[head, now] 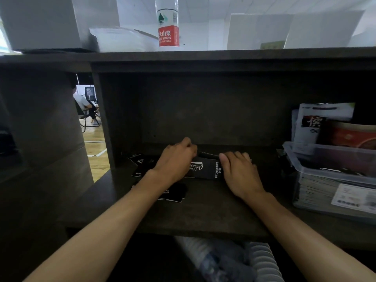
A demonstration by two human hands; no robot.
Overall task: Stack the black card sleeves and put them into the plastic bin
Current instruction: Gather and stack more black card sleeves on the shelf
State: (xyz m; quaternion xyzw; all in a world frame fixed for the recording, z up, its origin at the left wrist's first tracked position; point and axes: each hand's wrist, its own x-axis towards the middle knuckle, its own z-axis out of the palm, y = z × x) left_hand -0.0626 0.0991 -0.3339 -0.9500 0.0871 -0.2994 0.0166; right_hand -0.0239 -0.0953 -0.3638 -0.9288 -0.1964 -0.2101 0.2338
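Black card sleeves with white "Camping Club" lettering lie on the dark desk. One small stack of sleeves [207, 168] sits between my hands. My left hand [176, 161] grips its left end, fingers curled over the far edge. My right hand [239, 169] presses on its right end, thumb on the lettering. More loose sleeves [140, 165] lie to the left under my left wrist, and another sleeve [176, 193] lies nearer to me. The clear plastic bin [317, 169] stands at the right, with stacked cards inside.
A dark shelf [203, 55] overhangs the desk, bearing a water bottle [168, 23] and white boxes. Paper packets [321, 123] stand behind the bin. A gap at the left shows a wooden floor and a seated person. The desk's front edge runs close to me.
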